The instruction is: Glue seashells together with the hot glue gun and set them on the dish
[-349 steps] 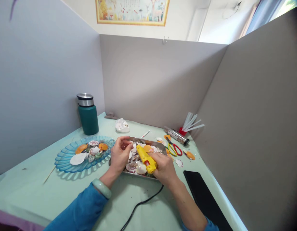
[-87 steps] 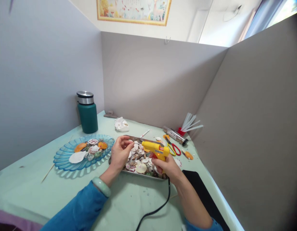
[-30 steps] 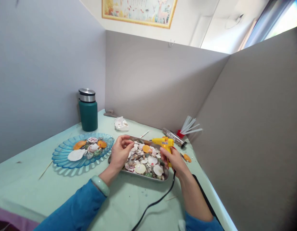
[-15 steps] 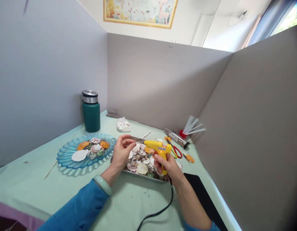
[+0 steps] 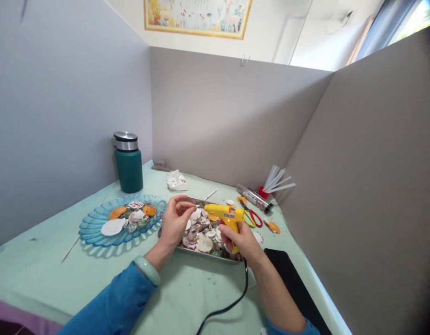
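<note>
My right hand (image 5: 241,239) is wrapped round the handle of a yellow hot glue gun (image 5: 223,212), its nozzle pointing left. Close to that nozzle, my left hand (image 5: 177,219) pinches with thumb and fingertips; whatever is between them is too small to make out. Below both hands lies a metal tray (image 5: 208,256) filled with shells (image 5: 205,244) of several kinds. To the left, a blue scalloped plate (image 5: 91,228) bears a cluster of white, orange and speckled shells (image 5: 113,226).
A green flask (image 5: 128,170) stands behind the plate. At the right are scissors (image 5: 254,218), a clear tube (image 5: 254,197), glue sticks (image 5: 275,180) in a red holder and a black mat (image 5: 293,284). The glue gun's black cord (image 5: 228,310) trails forward. Grey partitions (image 5: 221,116) enclose the table.
The nozzle and my left fingertips are slightly closer together. The whole view has shifted a little; both hands keep their grips.
</note>
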`<state>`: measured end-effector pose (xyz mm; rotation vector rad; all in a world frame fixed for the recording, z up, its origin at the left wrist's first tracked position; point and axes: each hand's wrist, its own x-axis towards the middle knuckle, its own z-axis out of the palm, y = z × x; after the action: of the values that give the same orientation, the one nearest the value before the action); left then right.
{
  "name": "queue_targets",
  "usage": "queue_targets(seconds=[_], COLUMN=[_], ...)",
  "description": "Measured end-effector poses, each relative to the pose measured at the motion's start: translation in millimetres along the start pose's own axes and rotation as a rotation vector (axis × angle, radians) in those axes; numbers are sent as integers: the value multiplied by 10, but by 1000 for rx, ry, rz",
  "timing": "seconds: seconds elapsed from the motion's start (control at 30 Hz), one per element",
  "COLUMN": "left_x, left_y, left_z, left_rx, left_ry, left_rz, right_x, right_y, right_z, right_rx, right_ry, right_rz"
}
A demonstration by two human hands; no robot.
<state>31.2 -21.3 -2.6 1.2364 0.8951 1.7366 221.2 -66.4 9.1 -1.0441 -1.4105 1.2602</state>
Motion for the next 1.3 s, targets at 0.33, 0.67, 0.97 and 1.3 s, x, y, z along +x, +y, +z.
queue_targets(seconds=[0.33,0.67,0.97,1.3], left_x=[10,1,15,6], left_y=[13,20,10,32], left_z=[20,17,17,21], left_rx=[13,26,38,25], left_ry=[-3,4,13,18], left_rz=[2,-2,1,-13], right_x=[-8,-11,-12,-7], right_y=[-27,-27,-26,-19], right_z=[1,-12,-11,-18], right_rx=[-34,-59,-68,-68], right_ry=[1,10,16,22], right_rz=[-13,-17,-1,8])
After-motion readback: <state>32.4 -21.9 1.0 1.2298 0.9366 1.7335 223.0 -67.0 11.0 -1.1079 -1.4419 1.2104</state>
